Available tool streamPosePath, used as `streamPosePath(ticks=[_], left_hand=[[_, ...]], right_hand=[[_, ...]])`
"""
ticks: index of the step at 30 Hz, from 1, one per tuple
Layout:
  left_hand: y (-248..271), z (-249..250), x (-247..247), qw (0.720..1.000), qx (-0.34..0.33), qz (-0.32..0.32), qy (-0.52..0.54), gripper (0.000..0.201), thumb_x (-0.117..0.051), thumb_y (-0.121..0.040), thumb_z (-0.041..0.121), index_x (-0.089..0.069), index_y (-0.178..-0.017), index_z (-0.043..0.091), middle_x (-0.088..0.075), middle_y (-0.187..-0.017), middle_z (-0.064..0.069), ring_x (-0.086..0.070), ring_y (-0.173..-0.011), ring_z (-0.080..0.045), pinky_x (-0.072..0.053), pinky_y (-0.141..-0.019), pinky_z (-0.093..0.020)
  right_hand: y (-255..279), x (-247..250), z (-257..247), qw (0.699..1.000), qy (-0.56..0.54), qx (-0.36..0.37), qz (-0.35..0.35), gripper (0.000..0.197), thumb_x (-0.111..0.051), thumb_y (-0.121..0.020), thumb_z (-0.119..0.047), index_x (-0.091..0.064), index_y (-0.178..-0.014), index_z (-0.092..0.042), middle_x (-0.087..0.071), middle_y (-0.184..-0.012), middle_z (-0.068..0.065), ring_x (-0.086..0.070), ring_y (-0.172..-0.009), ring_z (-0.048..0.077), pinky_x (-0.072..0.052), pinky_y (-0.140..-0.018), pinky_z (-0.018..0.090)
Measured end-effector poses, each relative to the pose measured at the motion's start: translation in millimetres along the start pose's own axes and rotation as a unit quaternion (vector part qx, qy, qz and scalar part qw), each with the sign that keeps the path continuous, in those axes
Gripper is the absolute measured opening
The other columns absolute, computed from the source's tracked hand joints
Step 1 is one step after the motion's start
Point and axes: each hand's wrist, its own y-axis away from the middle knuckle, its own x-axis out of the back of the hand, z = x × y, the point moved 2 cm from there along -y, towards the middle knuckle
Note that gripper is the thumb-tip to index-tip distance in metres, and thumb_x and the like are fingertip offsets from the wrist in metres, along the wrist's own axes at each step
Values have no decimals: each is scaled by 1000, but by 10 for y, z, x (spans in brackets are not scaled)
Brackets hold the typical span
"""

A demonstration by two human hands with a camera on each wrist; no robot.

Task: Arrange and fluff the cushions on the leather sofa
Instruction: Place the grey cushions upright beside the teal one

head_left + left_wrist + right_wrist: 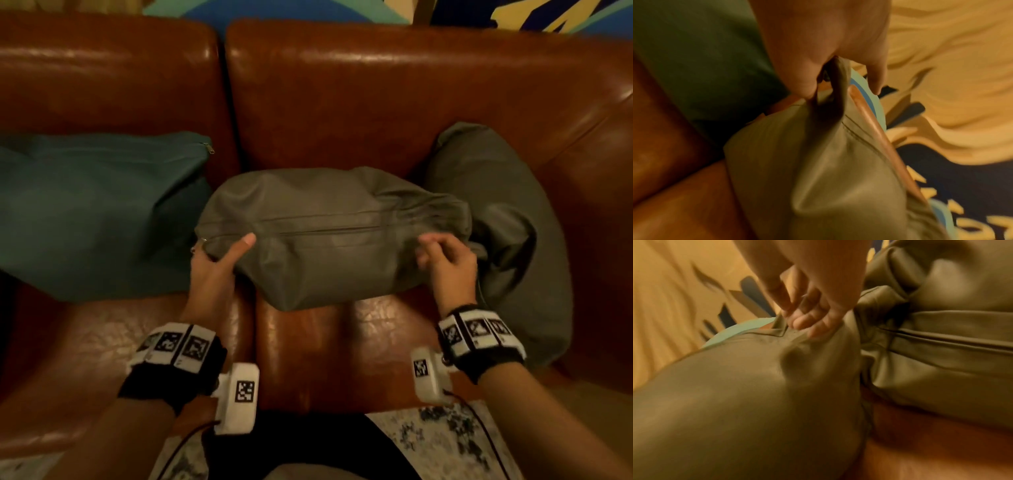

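Note:
An olive-grey cushion [329,236] with a zip seam on top lies across the middle seat of the brown leather sofa [376,102]. My left hand [219,253] pinches its left corner, fabric bunched between thumb and fingers [830,76]. My right hand [445,257] grips the right corner with curled fingers [807,318]. A second olive-grey cushion [507,233] leans in the sofa's right corner, touching the first. A teal cushion [99,212] with a zip pull lies on the left seat.
The sofa's backrest [102,75] rises behind the cushions. A colourful painted panel [274,10] stands behind the sofa. A speckled pale rug [445,445] covers the floor in front, by my dark trouser leg [308,442].

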Motion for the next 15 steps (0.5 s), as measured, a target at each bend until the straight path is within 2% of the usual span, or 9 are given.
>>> streamPosePath(ticks=[2, 5, 7, 8, 10, 12, 13, 14, 15], left_hand=[[37, -112, -3, 991, -33, -67, -110, 58, -76, -77, 2, -53, -130, 10, -66, -115, 7, -63, -106, 4, -48, -87, -13], [72, -288, -3, 959, -31, -150, -237, 70, -80, -73, 4, -47, -134, 14, -56, -121, 19, -53, -107, 21, -39, -88, 0], [69, -353, 10, 954, -41, -125, -270, 63, -77, -79, 18, -48, -135, 20, -56, -129, 16, -48, -116, 17, -36, -99, -6], [72, -350, -13, 956, -35, -97, -274, 58, -71, -84, 24, -47, -137, 21, -54, -134, 12, -47, -122, 10, -34, -104, -12], [68, -305, -32, 957, -18, -40, -288, 50, -56, -95, 33, -44, -142, 19, -49, -143, 4, -42, -130, -5, -29, -106, -18], [118, -230, -106, 956, 2, -14, -292, 49, -45, -99, 39, -45, -143, 15, -49, -145, -5, -43, -133, -18, -28, -102, -20], [138, -176, -123, 955, 6, -10, -296, 50, -42, -100, 40, -46, -141, 12, -50, -143, -8, -45, -132, -23, -29, -100, -20], [127, -135, -114, 955, 13, -2, -296, 50, -41, -100, 40, -48, -140, 10, -52, -142, -9, -46, -131, -25, -30, -98, -20], [115, -77, -110, 954, 14, 7, -298, 49, -41, -101, 39, -49, -139, 8, -53, -140, -10, -47, -130, -26, -30, -96, -19]], right_hand=[[94, 61, 158, 988, -54, -143, -30, 28, -50, -100, -21, -64, -78, -11, -67, -62, -2, -61, -61, 13, -51, -54, 24], [125, 66, 145, 966, -40, -250, -56, 27, -59, -96, -32, -60, -84, -7, -60, -75, 10, -60, -69, 21, -52, -60, 32], [88, 113, 112, 959, -5, -278, -53, 33, -64, -92, -38, -58, -81, -8, -56, -74, 10, -58, -66, 22, -54, -63, 37], [91, 145, 132, 952, 20, -299, -69, 40, -65, -89, -46, -59, -85, -7, -57, -75, 11, -59, -67, 24, -54, -66, 39], [137, 158, 207, 931, 62, -339, -121, 63, -59, -85, -63, -60, -107, -3, -65, -92, 15, -64, -78, 30, -55, -68, 40], [133, 219, 225, 938, 92, -306, -135, 71, -54, -86, -67, -49, -134, -15, -61, -115, 11, -63, -94, 34, -55, -73, 43], [97, 241, 191, 950, 119, -257, -128, 71, -52, -85, -70, -50, -134, -19, -60, -118, 8, -62, -99, 36, -54, -79, 46], [19, 282, 162, 960, 153, -198, -122, 71, -52, -80, -75, -59, -121, -17, -63, -112, 9, -63, -101, 37, -54, -85, 48], [-39, 320, 100, 970, 171, -138, -109, 68, -53, -74, -80, -65, -97, -17, -66, -99, 11, -64, -100, 37, -52, -90, 49]])
